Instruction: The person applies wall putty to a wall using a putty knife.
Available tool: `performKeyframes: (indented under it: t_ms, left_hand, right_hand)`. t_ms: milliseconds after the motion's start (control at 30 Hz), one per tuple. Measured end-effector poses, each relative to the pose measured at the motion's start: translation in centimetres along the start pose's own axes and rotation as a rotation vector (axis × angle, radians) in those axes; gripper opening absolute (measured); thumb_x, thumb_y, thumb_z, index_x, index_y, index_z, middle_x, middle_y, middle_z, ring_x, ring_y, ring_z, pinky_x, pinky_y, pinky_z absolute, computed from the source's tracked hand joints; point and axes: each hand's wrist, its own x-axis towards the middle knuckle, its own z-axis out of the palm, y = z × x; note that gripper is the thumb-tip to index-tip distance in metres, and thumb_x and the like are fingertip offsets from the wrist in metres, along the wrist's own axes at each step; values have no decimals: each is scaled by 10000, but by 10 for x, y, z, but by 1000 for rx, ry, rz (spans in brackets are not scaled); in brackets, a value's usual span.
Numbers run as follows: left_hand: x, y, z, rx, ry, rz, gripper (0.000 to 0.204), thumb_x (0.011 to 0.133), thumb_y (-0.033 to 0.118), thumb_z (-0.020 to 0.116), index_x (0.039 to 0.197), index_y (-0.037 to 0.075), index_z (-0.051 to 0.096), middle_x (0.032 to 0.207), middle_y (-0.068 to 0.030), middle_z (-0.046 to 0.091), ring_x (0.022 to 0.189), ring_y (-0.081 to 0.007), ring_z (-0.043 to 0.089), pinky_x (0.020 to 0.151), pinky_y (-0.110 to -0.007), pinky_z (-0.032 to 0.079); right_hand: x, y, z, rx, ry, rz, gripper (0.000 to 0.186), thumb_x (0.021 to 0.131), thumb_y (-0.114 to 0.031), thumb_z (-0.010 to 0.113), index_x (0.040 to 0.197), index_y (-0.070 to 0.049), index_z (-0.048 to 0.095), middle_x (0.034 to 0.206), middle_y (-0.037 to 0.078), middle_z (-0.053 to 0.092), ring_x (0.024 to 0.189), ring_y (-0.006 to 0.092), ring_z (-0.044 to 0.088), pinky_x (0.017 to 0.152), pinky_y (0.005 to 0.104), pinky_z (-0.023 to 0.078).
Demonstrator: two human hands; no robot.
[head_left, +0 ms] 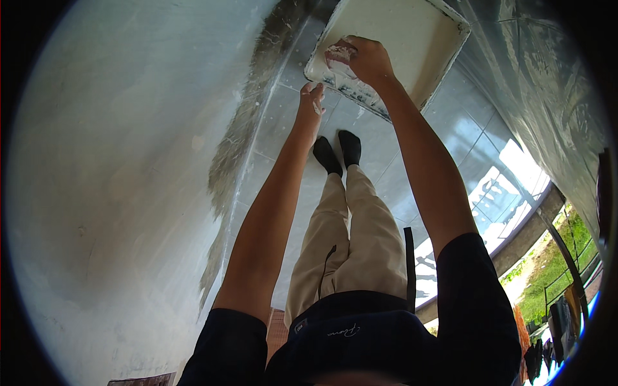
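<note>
A large shallow tray [449,63] filled with creamy white paint or plaster lies at the top of the view. Over its near left corner, my right hand [374,59] is closed around a reddish-brown piece [339,56] smeared thickly with white. It could be a sponge or a folded cloth; its kind is not clear. My left hand [311,103], with white smears on its fingers, is closed at the tray's near left corner and appears to grip the rim. Streaks of the white stuff coat the inside of the tray's near wall.
To the left rises a pale, coated wall [129,141] with a rough dark strip [235,141] along its foot. Grey floor tiles [290,112] lie under my feet in black socks [338,150]. Clear plastic sheeting [534,83] hangs on the right, near a sunlit opening onto grass [547,289].
</note>
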Motion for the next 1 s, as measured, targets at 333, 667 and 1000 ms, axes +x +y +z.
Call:
performKeyframes:
  t_ms: [333,667,1000]
  left_hand:
    - [-2,-2,-3,-147,-57,28,641,976,495,441,1459,96,306,1443,-124,411,1333,-278,406,1071,-448,324]
    - [4,-5,-4,-150,-79,20,679,974,513,421,1481,83,280,1456,-135,403,1330,-278,406,1075,-444,316]
    - [5,-8,-6,-262,-106,61,673,957,505,467,1467,97,303,1478,-101,379,1334,-296,392,1067,-455,309]
  right_hand:
    - [7,3,4,-34,-34,-90,283,806,-329,706,1035,-163,710,967,117,706,892,335,669,811,418,544]
    - [10,11,15,-31,-160,-35,409,777,-365,742,1113,-137,693,1032,97,707,938,294,674,854,384,541]
    - [-9,0,2,85,-193,88,350,785,-256,733,1103,-115,700,1041,118,707,897,294,687,818,367,557]
